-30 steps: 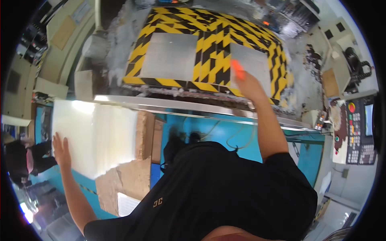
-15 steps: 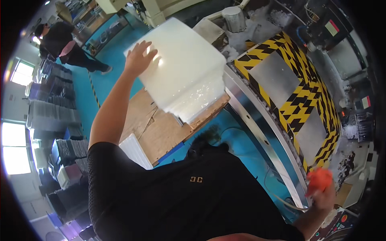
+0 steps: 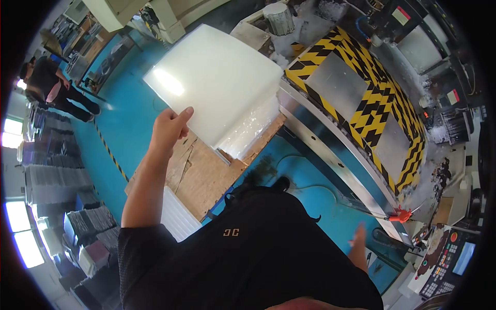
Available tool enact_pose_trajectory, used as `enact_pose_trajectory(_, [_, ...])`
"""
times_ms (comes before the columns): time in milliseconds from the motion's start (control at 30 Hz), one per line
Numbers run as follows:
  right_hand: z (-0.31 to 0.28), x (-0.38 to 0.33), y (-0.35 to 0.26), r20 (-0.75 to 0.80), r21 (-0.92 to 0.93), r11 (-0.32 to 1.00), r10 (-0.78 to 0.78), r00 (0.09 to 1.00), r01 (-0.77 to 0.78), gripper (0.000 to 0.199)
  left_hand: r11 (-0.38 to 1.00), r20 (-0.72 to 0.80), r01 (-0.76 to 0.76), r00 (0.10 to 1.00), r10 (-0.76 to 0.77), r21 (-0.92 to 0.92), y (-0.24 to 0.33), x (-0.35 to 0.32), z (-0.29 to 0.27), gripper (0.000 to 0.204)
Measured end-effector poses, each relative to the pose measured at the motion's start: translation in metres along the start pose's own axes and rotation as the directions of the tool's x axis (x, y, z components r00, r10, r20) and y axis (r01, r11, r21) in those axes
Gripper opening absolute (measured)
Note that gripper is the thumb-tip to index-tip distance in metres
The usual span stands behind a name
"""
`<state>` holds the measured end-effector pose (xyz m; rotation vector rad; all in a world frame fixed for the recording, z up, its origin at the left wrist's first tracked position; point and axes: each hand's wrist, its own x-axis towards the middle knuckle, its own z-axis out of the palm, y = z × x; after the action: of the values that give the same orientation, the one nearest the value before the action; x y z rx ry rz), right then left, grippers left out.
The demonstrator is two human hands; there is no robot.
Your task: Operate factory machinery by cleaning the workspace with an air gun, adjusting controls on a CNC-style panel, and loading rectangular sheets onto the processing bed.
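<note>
A stack of glossy white plastic sheets lies on a wooden board table before me. My left hand is closed at the stack's left edge, thumb over the top sheet and fingers curled beside the edge. My right hand is at the lower right, smeared by motion, and nothing shows in it. Beyond it, an orange spray gun with a hose rests on the machine's metal edge.
The machine bed with yellow-black striped tape stands at right, near a control panel. A white ribbed panel leans by the table. Stacked sheets line the left; another person stands far left.
My left hand has slid from the top of the white sheets to their left edge and closed. My right hand has let go of the orange spray gun and moved left toward my body.
</note>
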<state>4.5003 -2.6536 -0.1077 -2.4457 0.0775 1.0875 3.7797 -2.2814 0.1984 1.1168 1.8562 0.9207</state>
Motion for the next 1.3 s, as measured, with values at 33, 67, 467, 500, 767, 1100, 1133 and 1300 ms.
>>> enact_pose_trajectory(33, [0.043,-0.040,0.011,0.143,-0.223,0.972,0.101,0.985,-0.068,0.080,0.998,0.038,0.004,0.999,-0.001,-0.070,-0.001,0.003,0.001,0.041])
enact_pose_trajectory(67, [0.081,-0.087,0.012,0.341,-0.316,0.947,0.179,0.923,-0.067,0.079,0.990,0.071,0.018,0.997,-0.008,-0.140,-0.007,0.007,0.000,0.040])
enact_pose_trajectory(467, [0.226,-0.408,-0.414,0.500,-0.168,-0.041,-0.864,0.050,0.985,0.041,0.941,0.096,-0.048,0.992,0.085,-0.334,-0.025,0.020,0.005,0.038])
enact_pose_trajectory(500, [0.242,-0.427,-0.446,0.471,-0.132,-0.068,-0.882,0.003,0.989,0.039,0.938,0.100,-0.063,0.990,0.104,-0.341,-0.025,0.022,0.007,0.038])
enact_pose_trajectory(767, [0.322,-0.483,-0.503,0.625,-0.456,-0.365,-0.781,0.000,0.811,0.056,0.949,0.052,-0.088,0.993,0.108,-0.301,-0.022,0.007,-0.001,0.040])
enact_pose_trajectory(1100, [0.321,-0.499,-0.498,0.437,-0.532,-0.234,-0.899,0.027,0.814,0.061,0.949,0.041,-0.103,0.992,0.120,-0.298,-0.020,0.007,-0.002,0.040])
enact_pose_trajectory(1133, [0.318,-0.500,-0.507,0.417,-0.479,-0.206,-0.909,0.014,0.853,0.057,0.951,0.044,-0.105,0.991,0.123,-0.291,-0.020,0.007,-0.003,0.040])
enact_pose_trajectory(1300, [0.285,-0.517,-0.482,0.775,0.500,0.682,-0.627,0.075,0.533,0.025,0.728,0.153,-0.093,0.952,0.265,-0.679,-0.055,-0.002,-0.019,0.033])
